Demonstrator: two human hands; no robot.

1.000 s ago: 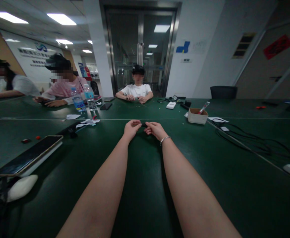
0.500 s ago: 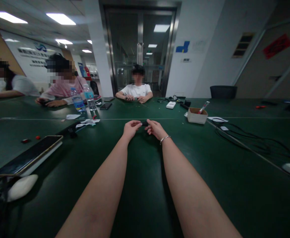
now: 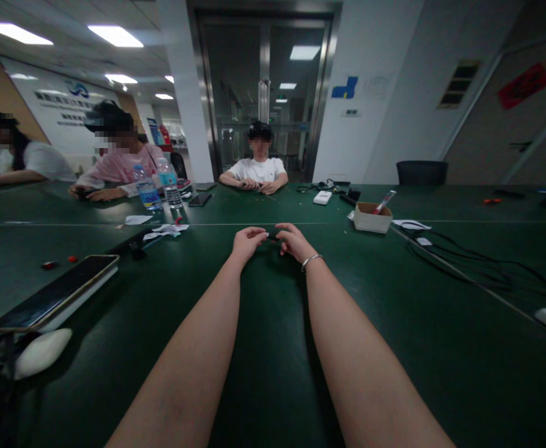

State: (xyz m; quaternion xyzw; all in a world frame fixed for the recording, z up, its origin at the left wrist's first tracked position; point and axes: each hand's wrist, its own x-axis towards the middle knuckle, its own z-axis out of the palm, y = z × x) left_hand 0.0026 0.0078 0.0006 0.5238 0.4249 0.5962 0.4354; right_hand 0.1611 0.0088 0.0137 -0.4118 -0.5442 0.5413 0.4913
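Above the green table [image 3: 273, 348], both my arms reach forward and my hands meet around a small black object [image 3: 273, 236]. It has a light, shiny end on the left; its exact kind is too small to make out. My left hand [image 3: 248, 241] pinches that shiny end between thumb and fingers. On the other side, my right hand [image 3: 295, 241], with a bracelet [image 3: 310, 261] at the wrist, has its fingers spread around the black end. Whether a right fingertip touches it, I cannot tell.
At left lie a phone [image 3: 58, 289] on a white box, a white mouse-shaped item [image 3: 43, 353] and crumpled tissue [image 3: 166, 231]. Two water bottles [image 3: 169, 183] stand beyond. A small carton [image 3: 372, 218] and black cables [image 3: 469, 261] are at right. Several people sit around the table.
My right fingers have loosened from the black object and spread, the index finger lifting a little. The object's black end sits slightly lower. My left hand keeps its pinch.
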